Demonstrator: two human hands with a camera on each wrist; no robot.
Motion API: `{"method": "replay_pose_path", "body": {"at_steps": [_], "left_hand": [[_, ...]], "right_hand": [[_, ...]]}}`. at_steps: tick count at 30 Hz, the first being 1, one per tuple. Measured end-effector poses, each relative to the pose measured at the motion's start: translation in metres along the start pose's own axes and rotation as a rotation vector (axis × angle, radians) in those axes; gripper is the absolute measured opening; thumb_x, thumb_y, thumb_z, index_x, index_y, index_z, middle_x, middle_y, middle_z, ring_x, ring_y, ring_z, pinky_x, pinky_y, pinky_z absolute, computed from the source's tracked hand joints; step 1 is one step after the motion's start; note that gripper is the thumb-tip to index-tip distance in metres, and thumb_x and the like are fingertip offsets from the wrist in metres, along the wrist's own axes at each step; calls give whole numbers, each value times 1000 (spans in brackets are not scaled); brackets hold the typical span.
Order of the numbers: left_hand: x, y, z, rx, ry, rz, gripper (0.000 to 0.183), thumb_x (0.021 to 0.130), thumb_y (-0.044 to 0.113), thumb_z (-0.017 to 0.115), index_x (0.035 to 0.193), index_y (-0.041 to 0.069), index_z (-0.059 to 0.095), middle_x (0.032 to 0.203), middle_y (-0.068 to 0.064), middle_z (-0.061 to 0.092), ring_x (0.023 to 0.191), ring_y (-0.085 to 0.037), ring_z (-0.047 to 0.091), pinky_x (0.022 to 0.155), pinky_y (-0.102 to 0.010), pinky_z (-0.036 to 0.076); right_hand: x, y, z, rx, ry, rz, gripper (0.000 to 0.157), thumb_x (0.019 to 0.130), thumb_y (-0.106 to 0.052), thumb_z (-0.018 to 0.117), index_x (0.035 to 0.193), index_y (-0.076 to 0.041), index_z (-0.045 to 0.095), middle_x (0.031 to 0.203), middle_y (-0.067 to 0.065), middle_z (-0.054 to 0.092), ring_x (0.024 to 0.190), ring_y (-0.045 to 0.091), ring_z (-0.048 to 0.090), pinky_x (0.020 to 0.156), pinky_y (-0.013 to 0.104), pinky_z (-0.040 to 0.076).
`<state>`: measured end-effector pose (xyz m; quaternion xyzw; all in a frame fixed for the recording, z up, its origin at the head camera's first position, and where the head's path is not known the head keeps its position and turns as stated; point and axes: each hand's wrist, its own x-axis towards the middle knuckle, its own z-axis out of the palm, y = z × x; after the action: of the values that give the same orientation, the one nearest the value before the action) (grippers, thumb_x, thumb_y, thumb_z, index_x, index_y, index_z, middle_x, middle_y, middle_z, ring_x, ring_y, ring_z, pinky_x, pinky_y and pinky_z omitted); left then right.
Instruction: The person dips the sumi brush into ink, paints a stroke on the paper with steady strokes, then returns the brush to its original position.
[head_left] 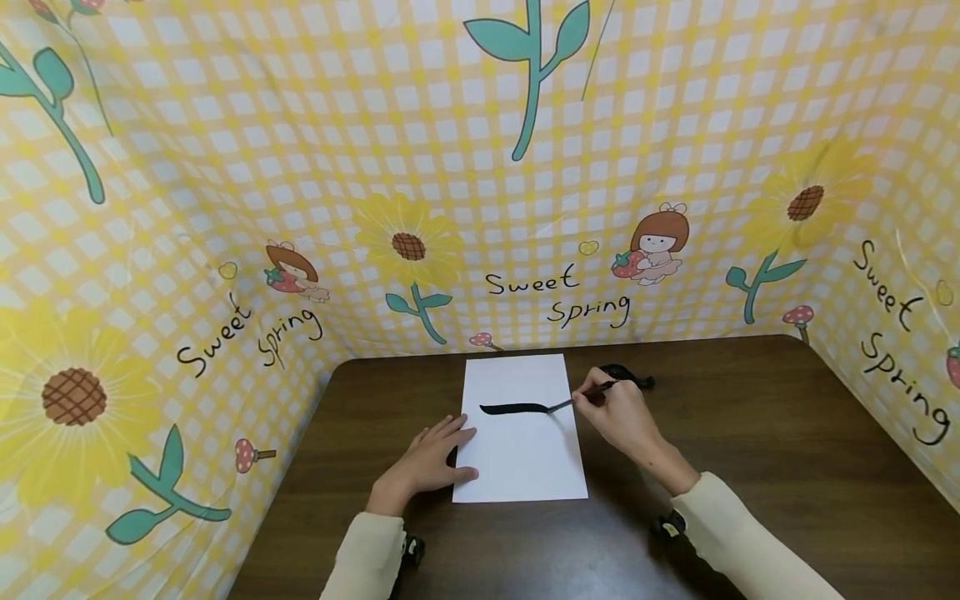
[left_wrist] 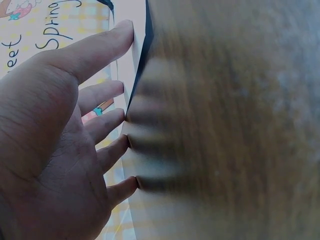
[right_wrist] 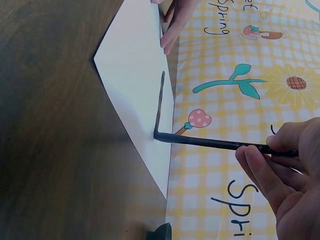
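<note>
A sheet of white paper [head_left: 517,467] lies on the brown table, bearing one thick black horizontal stroke [head_left: 513,409]. My right hand [head_left: 618,417] pinches a slim black writing brush [right_wrist: 210,143] between thumb and fingers. The brush slants down to the left, its tip bent against the paper at the stroke's right end. At the sheet's left edge my left hand [head_left: 427,462] lies with fingers spread, fingertips and thumb over the margin. The left wrist view shows those fingers [left_wrist: 107,122] nearly straight along the paper's edge.
Behind the right hand sits a small glossy black curved object [head_left: 633,377], partly hidden. A yellow checked cloth [head_left: 315,167] with sunflowers and lettering rises around the back and sides of the wooden table [head_left: 780,450]. Dark wrist devices [head_left: 667,527] sit at both cuffs.
</note>
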<state>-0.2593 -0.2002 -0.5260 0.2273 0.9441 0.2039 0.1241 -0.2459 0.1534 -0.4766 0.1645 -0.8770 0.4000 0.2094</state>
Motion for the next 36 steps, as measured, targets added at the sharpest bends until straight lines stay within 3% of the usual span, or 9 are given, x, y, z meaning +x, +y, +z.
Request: {"method": "replay_pose_path", "body": {"at_steps": [19,36], "left_hand": [[-1,2,-2,-8,9,13,75,97,44,77,160,14,50,176,-10,32,165,-39,22,129,-71,15],[0,1,-2,4,1,-3,75,97,46,76,161,18,50,176,-8,30,165,-37,21,129,-70,15]], "right_hand": [[7,-4,-4,-2,-18,16,11,94,-5,78,89,-12,70,85,3,77,74,9,69,63,22,56],[9,-5,-13,-31,1,8,11,93,-6,78,88,-12,70,81,1,76,68,7,65,60,22,53]]}}
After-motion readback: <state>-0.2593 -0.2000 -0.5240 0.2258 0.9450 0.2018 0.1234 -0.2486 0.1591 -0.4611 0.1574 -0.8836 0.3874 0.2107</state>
